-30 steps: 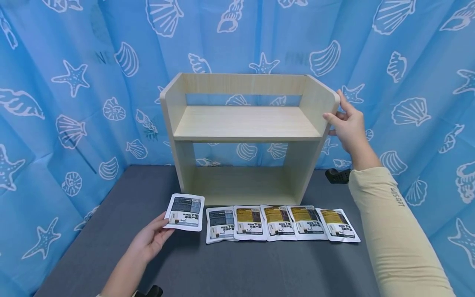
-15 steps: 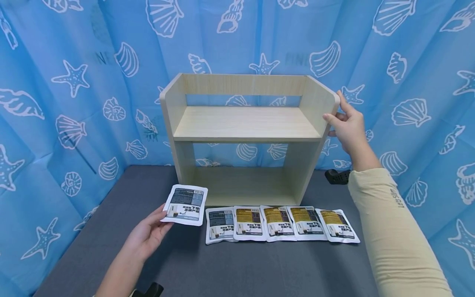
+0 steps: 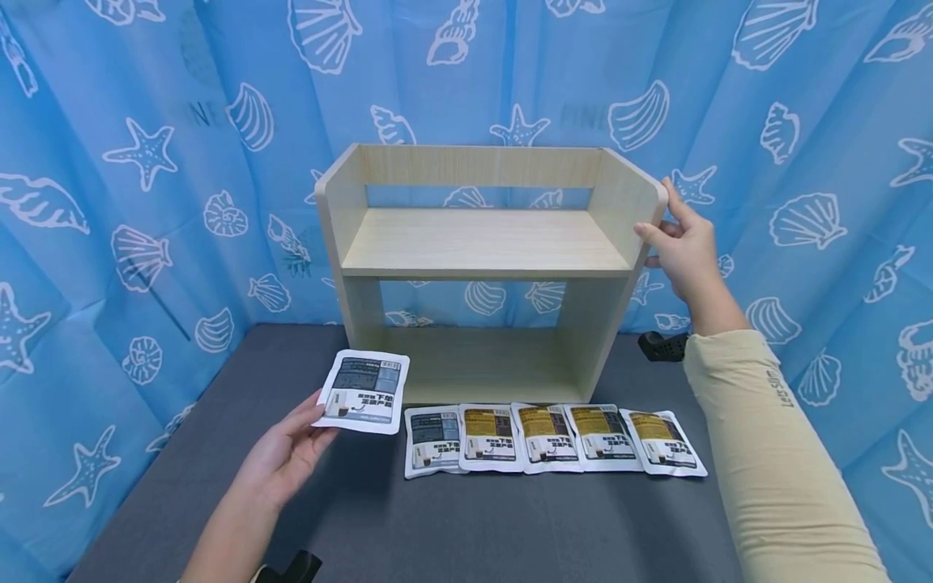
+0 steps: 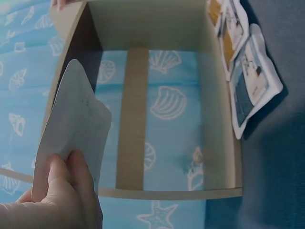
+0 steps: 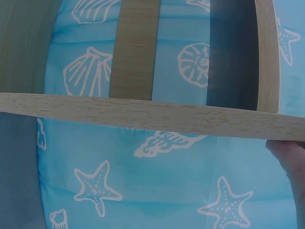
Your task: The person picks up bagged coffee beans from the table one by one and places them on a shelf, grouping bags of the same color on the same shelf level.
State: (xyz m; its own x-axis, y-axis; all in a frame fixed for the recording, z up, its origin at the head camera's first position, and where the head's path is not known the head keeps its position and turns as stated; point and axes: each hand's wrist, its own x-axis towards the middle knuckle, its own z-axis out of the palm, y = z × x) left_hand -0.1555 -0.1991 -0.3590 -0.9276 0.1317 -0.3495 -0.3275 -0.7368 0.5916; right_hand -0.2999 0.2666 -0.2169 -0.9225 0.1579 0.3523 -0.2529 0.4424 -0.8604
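Note:
A flat white pouch with a dark blue printed panel [image 3: 366, 390] is pinched at its lower left corner by my left hand [image 3: 287, 456], raised above the table in front of the shelf's left side. In the left wrist view the plain back of the pouch [image 4: 76, 119] shows, with fingers against it. My right hand [image 3: 685, 247] grips the front edge of the right side panel of a pale wooden two-tier shelf [image 3: 484, 274]. Only part of a finger [image 5: 290, 155] shows in the right wrist view, below the panel's edge.
Along the shelf's front lies a row of similar pouches: a dark blue one [image 3: 433, 441] at the left, then several with golden brown panels [image 3: 548, 437]. All rest on a dark grey table [image 3: 510, 526]. Behind hangs a blue curtain [image 3: 466, 73] with white shell prints.
My left hand has lifted the pouch upward, farther from the table and toward the shelf's lower opening. The right hand has stayed on the side panel.

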